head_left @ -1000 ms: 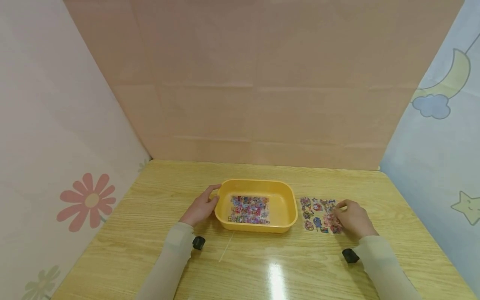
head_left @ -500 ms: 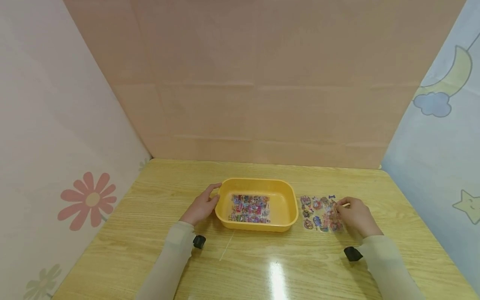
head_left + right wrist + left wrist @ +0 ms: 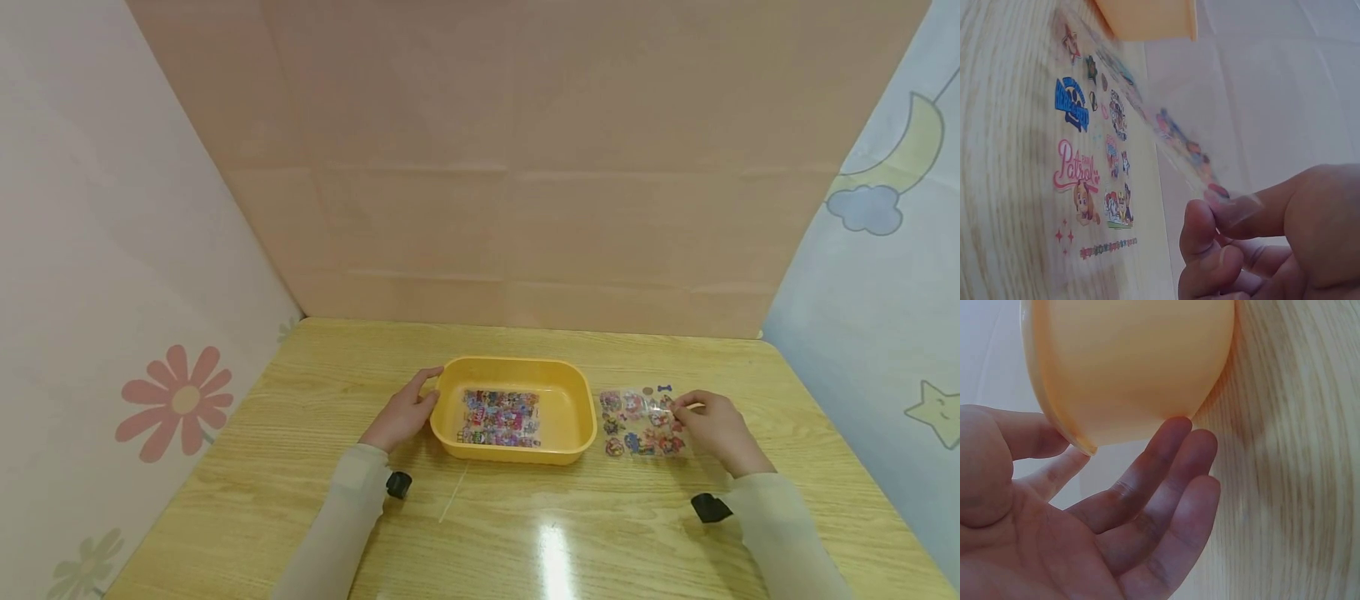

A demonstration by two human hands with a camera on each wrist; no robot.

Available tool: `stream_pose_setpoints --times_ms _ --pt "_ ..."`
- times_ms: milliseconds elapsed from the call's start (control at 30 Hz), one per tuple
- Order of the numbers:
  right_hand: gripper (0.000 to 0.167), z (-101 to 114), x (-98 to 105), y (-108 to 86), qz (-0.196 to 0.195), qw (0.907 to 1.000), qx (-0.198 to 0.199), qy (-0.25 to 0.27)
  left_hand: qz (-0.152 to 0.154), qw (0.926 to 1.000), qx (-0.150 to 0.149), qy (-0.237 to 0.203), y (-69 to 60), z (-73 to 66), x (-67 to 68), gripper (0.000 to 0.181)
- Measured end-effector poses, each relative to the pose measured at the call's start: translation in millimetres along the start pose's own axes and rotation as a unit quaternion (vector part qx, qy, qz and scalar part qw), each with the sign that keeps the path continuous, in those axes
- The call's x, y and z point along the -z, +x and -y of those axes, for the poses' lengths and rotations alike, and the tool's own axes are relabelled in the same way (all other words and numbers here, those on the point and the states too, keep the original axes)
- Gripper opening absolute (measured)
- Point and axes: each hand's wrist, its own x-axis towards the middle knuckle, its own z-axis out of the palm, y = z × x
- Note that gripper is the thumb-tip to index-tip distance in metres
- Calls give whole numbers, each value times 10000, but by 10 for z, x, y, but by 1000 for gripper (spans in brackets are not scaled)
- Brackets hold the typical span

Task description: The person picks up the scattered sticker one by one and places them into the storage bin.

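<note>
A yellow plastic tray (image 3: pixel 567 408) with a sheet of colourful stickers (image 3: pixel 501 419) lying in it stands mid-table. At its left end my left hand (image 3: pixel 401 415) holds the rim with thumb and forefinger; the other fingers (image 3: pixel 1172 444) lie against or close to its outer wall. Right of the tray, my right hand (image 3: pixel 716 429) pinches the edge of a clear sticker sheet (image 3: pixel 1182 147) between thumb and fingertips. That sheet is tilted, its pinched edge raised. Beneath it another clear sticker sheet (image 3: pixel 1079 165) lies flat on the table.
The wooden table (image 3: pixel 360 350) has a pale pink covered wall (image 3: pixel 510 242) behind it. Patterned side walls stand left and right. Light glares on the table (image 3: pixel 555 558) near the front.
My right hand has raised the pinched edge of the top sticker sheet and moved slightly right, so more of the sheet beneath shows. My left hand and the tray have stayed in place.
</note>
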Motion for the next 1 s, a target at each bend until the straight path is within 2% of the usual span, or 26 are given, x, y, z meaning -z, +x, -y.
stream_pose_setpoints --times_ms 1000 --pt "44 93 110 -53 86 9977 -27 671 15 10000 50 34 -8 -19 10 47"
